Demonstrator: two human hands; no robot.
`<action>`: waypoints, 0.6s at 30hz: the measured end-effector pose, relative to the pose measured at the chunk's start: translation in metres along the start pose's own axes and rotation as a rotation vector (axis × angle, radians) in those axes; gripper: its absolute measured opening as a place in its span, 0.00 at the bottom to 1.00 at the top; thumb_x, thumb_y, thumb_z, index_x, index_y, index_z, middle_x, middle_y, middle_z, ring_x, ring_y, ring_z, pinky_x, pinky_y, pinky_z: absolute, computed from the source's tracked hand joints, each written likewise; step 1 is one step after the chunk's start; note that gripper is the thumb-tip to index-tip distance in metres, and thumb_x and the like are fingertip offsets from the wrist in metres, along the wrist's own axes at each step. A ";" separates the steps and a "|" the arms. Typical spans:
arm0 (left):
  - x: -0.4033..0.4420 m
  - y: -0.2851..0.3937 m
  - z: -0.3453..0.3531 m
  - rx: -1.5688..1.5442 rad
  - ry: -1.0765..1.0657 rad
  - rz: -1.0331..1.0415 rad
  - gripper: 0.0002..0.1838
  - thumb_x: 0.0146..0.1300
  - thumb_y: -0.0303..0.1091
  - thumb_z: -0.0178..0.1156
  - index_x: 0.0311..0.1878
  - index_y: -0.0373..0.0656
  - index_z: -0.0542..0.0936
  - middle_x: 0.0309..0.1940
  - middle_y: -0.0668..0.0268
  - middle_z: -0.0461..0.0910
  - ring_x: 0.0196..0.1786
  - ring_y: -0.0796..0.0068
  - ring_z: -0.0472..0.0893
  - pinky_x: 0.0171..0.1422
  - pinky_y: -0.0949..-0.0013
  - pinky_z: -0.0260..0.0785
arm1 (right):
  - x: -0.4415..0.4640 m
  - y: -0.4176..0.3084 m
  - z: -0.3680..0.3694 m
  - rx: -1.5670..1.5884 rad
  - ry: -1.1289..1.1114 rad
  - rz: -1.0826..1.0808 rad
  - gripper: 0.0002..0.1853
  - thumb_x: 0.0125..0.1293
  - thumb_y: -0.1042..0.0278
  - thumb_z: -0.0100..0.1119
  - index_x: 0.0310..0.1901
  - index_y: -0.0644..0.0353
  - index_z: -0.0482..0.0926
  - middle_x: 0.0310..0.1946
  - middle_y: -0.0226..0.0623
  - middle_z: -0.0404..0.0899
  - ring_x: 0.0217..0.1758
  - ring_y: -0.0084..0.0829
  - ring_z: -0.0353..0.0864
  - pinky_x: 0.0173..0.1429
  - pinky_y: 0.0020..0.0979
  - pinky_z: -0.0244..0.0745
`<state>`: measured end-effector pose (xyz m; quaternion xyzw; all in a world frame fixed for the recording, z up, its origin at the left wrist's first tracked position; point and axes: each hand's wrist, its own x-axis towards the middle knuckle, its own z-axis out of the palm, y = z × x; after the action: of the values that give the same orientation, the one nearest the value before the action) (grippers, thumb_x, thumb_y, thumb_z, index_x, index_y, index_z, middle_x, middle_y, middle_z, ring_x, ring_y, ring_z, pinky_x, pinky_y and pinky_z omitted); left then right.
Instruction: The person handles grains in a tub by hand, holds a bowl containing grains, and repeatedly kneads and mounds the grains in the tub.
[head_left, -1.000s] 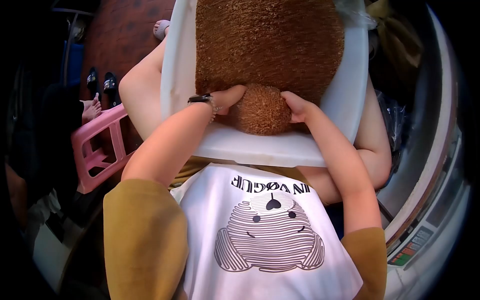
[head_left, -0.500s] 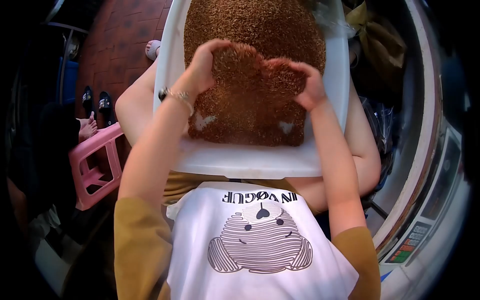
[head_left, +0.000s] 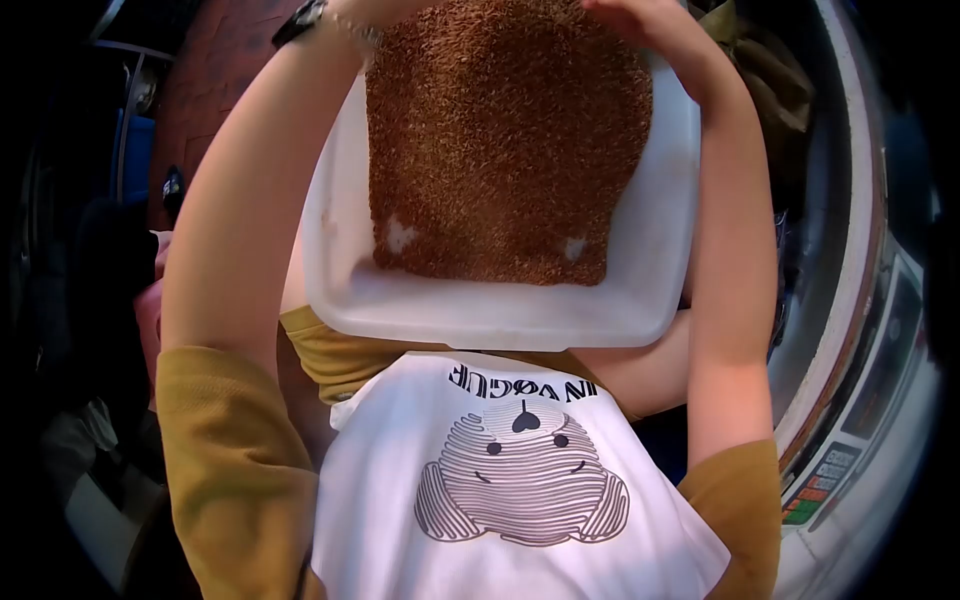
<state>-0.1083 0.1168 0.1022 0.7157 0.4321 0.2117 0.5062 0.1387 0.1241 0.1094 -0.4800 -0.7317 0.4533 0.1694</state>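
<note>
A white plastic tray (head_left: 500, 322) rests across my lap. It holds a thick layer of small reddish-brown grains (head_left: 500, 150), with two bare white spots near the layer's front edge. My left hand (head_left: 385, 10) is at the top edge of the view over the far left of the grains, mostly cut off, its fingers out of sight. At the far right of the layer, my right hand (head_left: 640, 18) is partly in view at the top edge. Its finger shape and anything in it cannot be made out.
On the left are a dark slipper (head_left: 173, 190) and part of a pink stool (head_left: 148, 320) on the red tiled floor (head_left: 215, 90). To the right stand a brown bag (head_left: 770, 80) and a device with coloured keys (head_left: 815, 490).
Both hands have moved away from my body, from the near part of the tray to its far part. The heap of grains between them is gone, and the near grains lie flatter.
</note>
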 end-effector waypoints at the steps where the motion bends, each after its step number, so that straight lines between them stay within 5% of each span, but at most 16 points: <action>1: -0.008 -0.008 -0.005 0.446 -0.124 0.077 0.19 0.61 0.41 0.46 0.47 0.37 0.76 0.46 0.58 0.76 0.50 0.70 0.75 0.54 0.67 0.66 | -0.005 -0.002 0.004 -0.234 0.027 -0.032 0.23 0.66 0.56 0.45 0.57 0.59 0.71 0.52 0.41 0.75 0.55 0.33 0.74 0.58 0.31 0.67; 2: -0.014 -0.014 -0.006 0.892 -0.248 0.158 0.19 0.61 0.41 0.46 0.45 0.38 0.76 0.45 0.59 0.77 0.49 0.70 0.75 0.54 0.67 0.66 | -0.028 -0.003 0.008 -0.410 0.070 0.025 0.24 0.62 0.53 0.54 0.57 0.55 0.72 0.50 0.38 0.77 0.53 0.31 0.74 0.56 0.30 0.68; 3: -0.030 -0.013 0.009 0.792 -0.047 0.003 0.19 0.64 0.42 0.45 0.46 0.37 0.76 0.45 0.55 0.77 0.49 0.65 0.76 0.54 0.63 0.68 | -0.048 -0.007 0.018 -0.419 0.082 0.132 0.24 0.62 0.53 0.54 0.56 0.58 0.72 0.49 0.39 0.77 0.51 0.33 0.75 0.55 0.29 0.68; 4: -0.054 -0.007 0.030 0.685 0.150 -0.149 0.20 0.67 0.42 0.44 0.47 0.37 0.76 0.46 0.51 0.77 0.49 0.59 0.77 0.55 0.58 0.69 | -0.066 0.000 0.026 -0.451 0.091 0.143 0.24 0.60 0.54 0.51 0.54 0.60 0.73 0.50 0.49 0.75 0.53 0.45 0.75 0.57 0.36 0.69; 6: -0.085 -0.003 0.056 0.823 0.018 -0.404 0.14 0.64 0.38 0.48 0.38 0.36 0.77 0.37 0.51 0.78 0.42 0.56 0.79 0.49 0.57 0.71 | -0.095 0.001 0.040 -0.452 -0.018 0.321 0.22 0.60 0.55 0.48 0.48 0.64 0.76 0.46 0.50 0.77 0.49 0.47 0.76 0.54 0.38 0.70; 7: -0.103 -0.002 0.073 0.902 0.029 -0.407 0.12 0.61 0.35 0.49 0.31 0.37 0.78 0.31 0.54 0.79 0.36 0.57 0.80 0.45 0.59 0.72 | -0.104 0.000 0.047 -0.493 -0.123 0.493 0.20 0.60 0.57 0.50 0.48 0.64 0.76 0.46 0.48 0.77 0.49 0.43 0.76 0.53 0.35 0.70; 8: -0.116 -0.013 0.086 1.155 -0.243 -0.283 0.11 0.58 0.34 0.51 0.26 0.39 0.79 0.28 0.56 0.79 0.31 0.57 0.80 0.42 0.60 0.73 | -0.109 0.001 0.054 -0.530 -0.231 0.665 0.19 0.60 0.60 0.51 0.49 0.63 0.76 0.47 0.46 0.77 0.49 0.39 0.77 0.52 0.32 0.70; 9: -0.135 -0.030 0.101 1.338 -0.272 -0.104 0.09 0.55 0.33 0.53 0.24 0.41 0.80 0.26 0.59 0.80 0.30 0.60 0.81 0.41 0.63 0.74 | -0.111 0.008 0.060 -0.590 -0.270 0.717 0.19 0.60 0.60 0.51 0.48 0.63 0.76 0.48 0.47 0.77 0.48 0.40 0.77 0.51 0.32 0.71; 10: -0.138 -0.029 0.116 1.077 -0.145 -0.448 0.08 0.53 0.33 0.55 0.28 0.43 0.82 0.29 0.59 0.81 0.32 0.61 0.81 0.41 0.63 0.74 | -0.114 0.019 0.069 -0.651 -0.311 0.768 0.18 0.59 0.61 0.50 0.47 0.64 0.76 0.48 0.48 0.76 0.47 0.41 0.77 0.51 0.33 0.71; 13: -0.139 -0.058 0.134 0.885 -0.470 -0.620 0.10 0.53 0.35 0.55 0.33 0.42 0.83 0.33 0.58 0.82 0.34 0.61 0.81 0.41 0.62 0.73 | -0.119 0.068 0.095 -0.746 -0.441 0.804 0.18 0.59 0.63 0.48 0.46 0.64 0.77 0.47 0.48 0.77 0.44 0.43 0.79 0.49 0.38 0.73; 16: -0.132 -0.071 0.146 0.916 -0.639 -0.704 0.15 0.59 0.32 0.48 0.45 0.43 0.82 0.49 0.58 0.78 0.52 0.62 0.77 0.49 0.65 0.72 | -0.120 0.109 0.113 -0.757 -0.555 0.783 0.18 0.59 0.63 0.46 0.45 0.64 0.77 0.45 0.48 0.77 0.43 0.44 0.79 0.48 0.40 0.73; 18: -0.130 -0.074 0.152 0.920 -0.718 -0.738 0.15 0.60 0.33 0.48 0.45 0.43 0.81 0.49 0.58 0.78 0.53 0.61 0.77 0.50 0.65 0.71 | -0.119 0.118 0.122 -0.702 -0.625 0.825 0.18 0.59 0.63 0.46 0.45 0.65 0.77 0.44 0.48 0.77 0.42 0.44 0.79 0.47 0.41 0.73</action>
<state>-0.0958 -0.0652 -0.0082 0.6895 0.4992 -0.4294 0.3017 0.1775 -0.0238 -0.0305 -0.5950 -0.6062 0.3330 -0.4094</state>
